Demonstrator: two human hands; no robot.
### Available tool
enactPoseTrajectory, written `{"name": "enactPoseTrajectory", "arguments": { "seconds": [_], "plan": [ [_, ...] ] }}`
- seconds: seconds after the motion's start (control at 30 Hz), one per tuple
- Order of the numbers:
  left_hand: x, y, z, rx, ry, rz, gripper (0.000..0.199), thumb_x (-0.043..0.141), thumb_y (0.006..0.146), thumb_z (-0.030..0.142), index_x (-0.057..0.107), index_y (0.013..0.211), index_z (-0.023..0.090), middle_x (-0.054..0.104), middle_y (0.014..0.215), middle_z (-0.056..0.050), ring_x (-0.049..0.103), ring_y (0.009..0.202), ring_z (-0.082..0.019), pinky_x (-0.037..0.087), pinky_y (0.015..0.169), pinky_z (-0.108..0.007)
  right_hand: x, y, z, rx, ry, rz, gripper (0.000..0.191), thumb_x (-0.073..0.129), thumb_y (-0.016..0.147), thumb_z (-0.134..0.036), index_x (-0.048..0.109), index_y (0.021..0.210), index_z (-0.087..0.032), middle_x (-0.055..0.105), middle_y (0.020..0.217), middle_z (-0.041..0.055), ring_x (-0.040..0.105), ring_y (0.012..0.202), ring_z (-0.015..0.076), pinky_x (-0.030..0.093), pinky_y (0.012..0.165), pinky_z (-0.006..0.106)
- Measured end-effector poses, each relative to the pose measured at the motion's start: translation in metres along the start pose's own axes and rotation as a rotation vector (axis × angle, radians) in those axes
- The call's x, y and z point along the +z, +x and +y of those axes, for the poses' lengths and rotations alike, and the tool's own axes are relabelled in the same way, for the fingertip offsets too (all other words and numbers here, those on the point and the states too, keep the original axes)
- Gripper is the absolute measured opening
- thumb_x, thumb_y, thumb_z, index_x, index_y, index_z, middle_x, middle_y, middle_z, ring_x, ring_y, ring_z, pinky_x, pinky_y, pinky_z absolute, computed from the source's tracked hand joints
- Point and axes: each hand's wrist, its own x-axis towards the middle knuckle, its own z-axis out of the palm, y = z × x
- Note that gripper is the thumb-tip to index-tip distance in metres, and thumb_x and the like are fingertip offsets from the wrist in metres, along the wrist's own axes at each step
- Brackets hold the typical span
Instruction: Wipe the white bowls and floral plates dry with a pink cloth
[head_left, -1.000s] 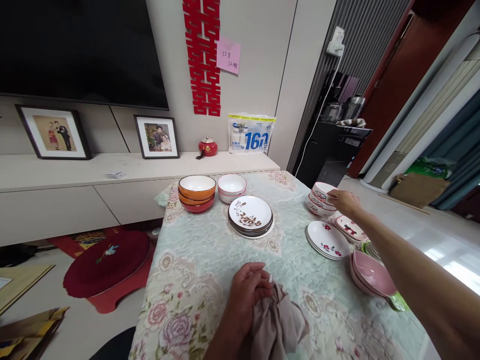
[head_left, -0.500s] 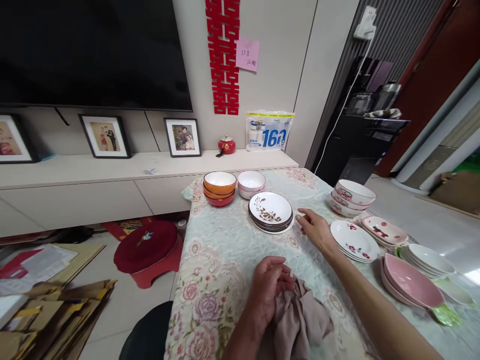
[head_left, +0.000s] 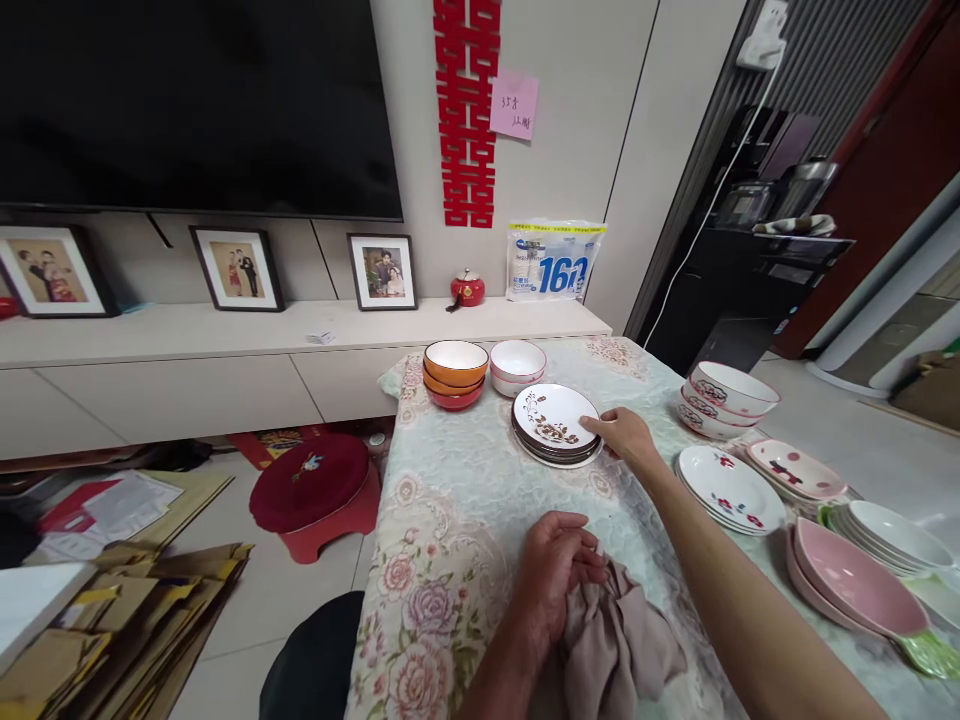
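Pale wall panels [head_left: 570, 150], split by dark seams, fill the far side, a black television [head_left: 187, 100] hanging at ten o'clock. At twelve o'clock runs a red cut-paper strip [head_left: 469, 130] with a pink note [head_left: 514, 105] beside it. A long white cabinet [head_left: 180, 390] stretches toward nine o'clock under framed photos [head_left: 236, 270]. At eight o'clock a red stool [head_left: 315, 495] stands on light floor tiles [head_left: 277, 600], with flattened cardboard [head_left: 135, 630] beyond. A tabletop [head_left: 465, 490] under flowered cloth reaches down to six o'clock. Toward two o'clock rise dark ribbed panelling [head_left: 862, 45] and a reddish-brown door [head_left: 900, 130].
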Motion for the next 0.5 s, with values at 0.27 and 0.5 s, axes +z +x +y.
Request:
{"name": "enactPoseTrajectory", "arguments": {
  "seconds": [0.27, 0.5],
  "plan": [
    [-0.0015, 0.0013, -0.0025, 0.02, -0.005, -0.02, 0.03, 0.061, 0.061, 0.023, 0.059, 0.089, 0.012, 0.063, 0.073, -0.004, 0.061, 0.059, -0.015, 0.051, 0.055, -0.029, -0.003, 0.0019, -0.0012, -0.027, 0.072, -0.079, 0.025, 0.064, 0.076, -0.031, 0.071, 0.095, -0.016, 0.056, 0.046, -0.0023, 0.054, 0.04, 0.0129, 0.041, 0.045, 0.022],
    [-0.0027, 0.0004, -0.0019, 0.009, -0.023, -0.027, 0.029, 0.064, 0.061, 0.023, 0.06, 0.088, 0.012, 0.064, 0.073, -0.005, 0.061, 0.058, -0.015, 0.051, 0.055, -0.028, 0.0011, -0.0011, 0.0036, 0.037, 0.192, -0.003, 0.034, 0.069, 0.072, -0.025, 0.067, 0.104, -0.014, 0.06, 0.052, -0.002, 0.057, 0.045, 0.0125, 0.044, 0.045, 0.021]
  ]
}}
